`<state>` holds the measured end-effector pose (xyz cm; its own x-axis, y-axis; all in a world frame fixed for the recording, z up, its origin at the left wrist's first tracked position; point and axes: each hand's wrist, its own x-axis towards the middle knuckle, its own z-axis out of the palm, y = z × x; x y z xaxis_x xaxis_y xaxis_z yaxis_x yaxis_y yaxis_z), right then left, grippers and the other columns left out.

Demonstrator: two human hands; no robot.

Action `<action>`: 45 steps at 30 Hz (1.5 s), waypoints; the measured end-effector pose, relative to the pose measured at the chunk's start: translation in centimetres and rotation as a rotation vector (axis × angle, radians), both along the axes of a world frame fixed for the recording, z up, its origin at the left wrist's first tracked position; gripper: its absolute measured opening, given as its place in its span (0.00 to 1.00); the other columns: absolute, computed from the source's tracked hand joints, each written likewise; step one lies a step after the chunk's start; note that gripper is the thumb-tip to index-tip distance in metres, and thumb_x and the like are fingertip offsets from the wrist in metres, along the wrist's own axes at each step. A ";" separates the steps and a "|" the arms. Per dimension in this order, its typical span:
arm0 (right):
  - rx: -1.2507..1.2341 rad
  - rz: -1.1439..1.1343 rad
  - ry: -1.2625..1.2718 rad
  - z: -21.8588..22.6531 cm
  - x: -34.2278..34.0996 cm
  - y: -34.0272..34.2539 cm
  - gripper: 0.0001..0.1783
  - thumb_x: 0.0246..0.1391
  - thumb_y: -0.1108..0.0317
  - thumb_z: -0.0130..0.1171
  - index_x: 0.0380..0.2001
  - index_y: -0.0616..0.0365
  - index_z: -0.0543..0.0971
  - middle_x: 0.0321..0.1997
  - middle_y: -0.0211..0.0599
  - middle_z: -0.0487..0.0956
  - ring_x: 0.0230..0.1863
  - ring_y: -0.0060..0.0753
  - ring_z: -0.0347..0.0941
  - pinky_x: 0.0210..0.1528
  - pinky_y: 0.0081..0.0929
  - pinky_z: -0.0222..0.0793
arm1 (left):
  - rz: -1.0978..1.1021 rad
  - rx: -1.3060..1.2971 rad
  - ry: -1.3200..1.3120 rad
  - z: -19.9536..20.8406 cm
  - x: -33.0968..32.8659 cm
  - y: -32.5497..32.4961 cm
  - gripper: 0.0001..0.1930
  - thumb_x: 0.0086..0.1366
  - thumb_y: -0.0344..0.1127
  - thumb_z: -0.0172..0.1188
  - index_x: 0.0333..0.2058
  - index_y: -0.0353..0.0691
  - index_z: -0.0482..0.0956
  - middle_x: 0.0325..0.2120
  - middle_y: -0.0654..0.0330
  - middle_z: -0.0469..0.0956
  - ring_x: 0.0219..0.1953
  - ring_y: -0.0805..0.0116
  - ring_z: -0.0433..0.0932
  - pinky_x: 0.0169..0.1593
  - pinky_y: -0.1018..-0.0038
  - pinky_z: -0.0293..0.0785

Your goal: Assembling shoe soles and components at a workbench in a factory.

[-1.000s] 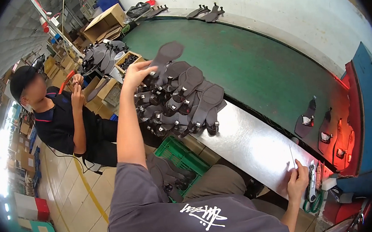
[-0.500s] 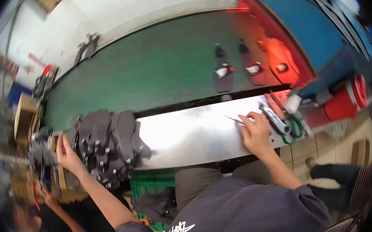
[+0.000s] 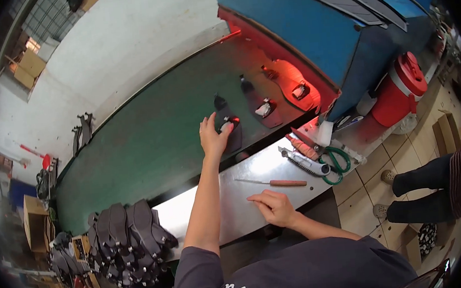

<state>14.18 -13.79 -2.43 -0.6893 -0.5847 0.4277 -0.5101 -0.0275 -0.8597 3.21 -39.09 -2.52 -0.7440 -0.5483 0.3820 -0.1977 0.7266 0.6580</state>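
The left hand (image 3: 215, 137) was held wide, thumb over a dark grey, flat, sole-shaped piece (image 3: 234, 140) laid at the green surface's (image 3: 133, 163) near edge. The piece was judged light and bendable, best gripped by its broad end. Its narrow black end was pointed toward the far edge, long axis crosswise. The right hand (image 3: 275, 208) was loosely curled near a reddish-brown-handled metal awl (image 3: 287, 183); its contents could not be told.

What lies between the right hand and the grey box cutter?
A thin reddish-handled tool lies on the metal ledge between right hand and cutter, in the head view.
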 end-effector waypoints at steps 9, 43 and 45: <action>-0.012 0.018 -0.056 -0.4 -0.4 0.3 0.10 0.51 0.76 0.56 0.38 0.56 0.80 0.23 0.38 0.74 0.24 0.39 0.73 0.27 0.31 0.67 | -0.127 -0.101 0.063 1.3 -1.9 -1.2 0.12 0.53 0.43 0.68 0.32 0.42 0.84 0.32 0.56 0.83 0.37 0.56 0.80 0.56 0.55 0.66; -0.492 0.463 -0.859 3.8 -0.9 -2.6 0.15 0.57 0.61 0.59 0.39 0.59 0.67 0.51 0.43 0.73 0.50 0.31 0.71 0.54 0.30 0.67 | -0.231 1.219 0.474 8.6 22.6 7.1 0.10 0.59 0.21 0.57 0.40 0.33 0.77 0.43 0.51 0.79 0.46 0.67 0.77 0.52 0.71 0.72; -0.580 0.661 -0.800 5.8 -0.5 -4.0 0.23 0.54 0.60 0.62 0.45 0.62 0.67 0.58 0.48 0.69 0.59 0.37 0.67 0.61 0.35 0.63 | -0.189 1.171 0.498 7.8 24.9 8.2 0.08 0.59 0.22 0.56 0.39 0.32 0.77 0.42 0.49 0.80 0.46 0.65 0.77 0.51 0.71 0.73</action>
